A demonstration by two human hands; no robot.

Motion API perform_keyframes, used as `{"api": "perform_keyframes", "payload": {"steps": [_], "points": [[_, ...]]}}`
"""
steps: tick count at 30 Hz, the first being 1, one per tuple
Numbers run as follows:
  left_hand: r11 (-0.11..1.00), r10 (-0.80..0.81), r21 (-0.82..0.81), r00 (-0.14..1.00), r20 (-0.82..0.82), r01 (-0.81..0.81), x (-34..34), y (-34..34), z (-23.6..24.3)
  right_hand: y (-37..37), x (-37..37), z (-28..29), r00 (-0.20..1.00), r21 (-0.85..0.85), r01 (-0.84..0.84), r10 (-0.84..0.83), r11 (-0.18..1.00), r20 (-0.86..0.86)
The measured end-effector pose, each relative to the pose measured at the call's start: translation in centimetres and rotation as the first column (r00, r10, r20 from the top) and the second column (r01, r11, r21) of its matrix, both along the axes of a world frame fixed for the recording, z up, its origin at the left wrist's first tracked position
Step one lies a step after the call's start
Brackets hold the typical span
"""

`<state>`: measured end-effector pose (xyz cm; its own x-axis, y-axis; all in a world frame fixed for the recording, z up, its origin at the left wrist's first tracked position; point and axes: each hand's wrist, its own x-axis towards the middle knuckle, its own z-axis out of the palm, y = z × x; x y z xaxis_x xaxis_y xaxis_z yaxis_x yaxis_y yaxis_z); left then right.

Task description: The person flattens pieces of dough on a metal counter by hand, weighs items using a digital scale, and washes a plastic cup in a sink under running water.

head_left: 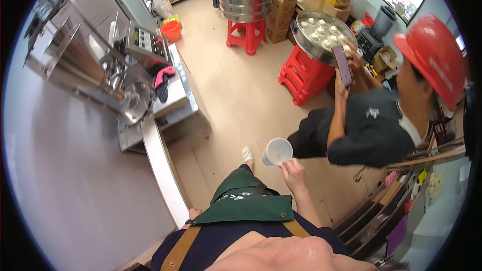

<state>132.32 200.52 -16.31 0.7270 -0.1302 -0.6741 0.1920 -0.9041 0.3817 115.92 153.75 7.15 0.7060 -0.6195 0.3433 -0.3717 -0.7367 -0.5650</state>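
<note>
My right hand point(292, 171) is out in front of my green apron point(246, 206), with its fingers closed on the rim of a translucent plastic cup point(277, 152). The cup is tilted so that its round mouth shows, and whether anything lies inside I cannot make out. Low beside the apron, my left hand point(194, 214) is close to a white ledge point(163, 170). Only a small part of it shows, and its fingers are mostly hidden.
On the right, a person in a red helmet point(434, 55) holds a phone point(342, 66) near a round tray of buns point(324, 32) on red stools point(306, 73). Stacked metal steamers point(244, 5) stand further back. A steel machine point(90, 65) occupies the left.
</note>
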Motion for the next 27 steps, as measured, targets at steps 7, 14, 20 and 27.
{"api": "perform_keyframes", "payload": {"steps": [7, 14, 20, 27], "points": [[0.966, -0.05, -0.234, 0.965, 0.259, 0.113, 22.5, -22.8, 4.8, -13.3, 18.6, 2.1, 0.996, 0.045, -0.07, 0.073, 0.996, -0.046], [0.781, 0.006, -0.592, 0.947, 0.323, 0.197, 43.9, -50.6, 14.0, -26.8, 38.2, 2.8, 0.978, 0.034, -0.209, 0.209, 0.977, -0.004], [0.859, -0.03, -0.452, 0.905, 0.424, 0.24, 57.7, -56.0, 10.0, -37.6, 55.5, 2.3, 0.901, -0.029, -0.433, 0.433, 0.901, 0.034], [0.918, 0.335, -0.315, 0.898, 0.284, -0.242, 67.5, -53.5, 8.8, -48.2, 78.1, 3.3, 0.822, 0.0, -0.568, 0.568, 0.823, -0.039]]}}
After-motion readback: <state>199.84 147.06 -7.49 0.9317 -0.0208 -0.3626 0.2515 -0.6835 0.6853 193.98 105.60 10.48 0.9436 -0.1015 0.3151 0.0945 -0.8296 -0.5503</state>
